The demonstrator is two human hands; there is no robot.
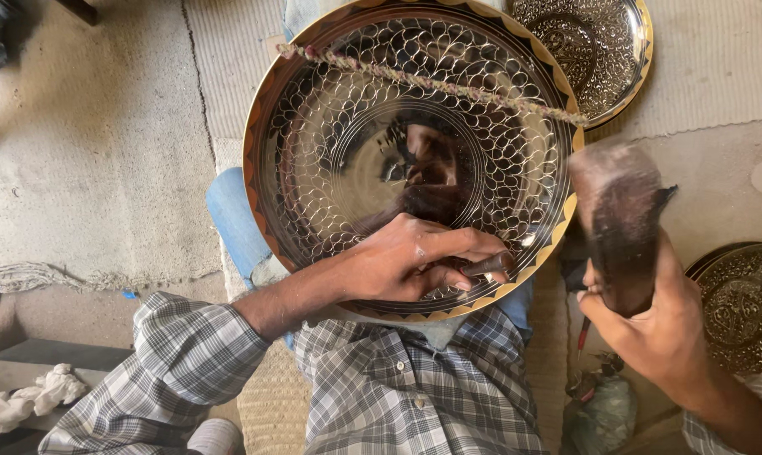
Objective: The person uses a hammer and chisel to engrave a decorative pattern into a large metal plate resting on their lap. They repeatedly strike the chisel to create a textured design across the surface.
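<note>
Two hands at work: my left hand (415, 261) pinches a small chisel (489, 264) against the engraved brass tray (330, 152) on my lap. My right hand (651, 324), fingers wrapped tight, grips a blurred wooden mallet (619, 215), seemingly raised beside the tray's rim.

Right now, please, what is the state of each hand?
Left hand: closed, holding a small metal punch against the engraved brass tray.
Right hand: closed, holding a dark mallet.
</note>
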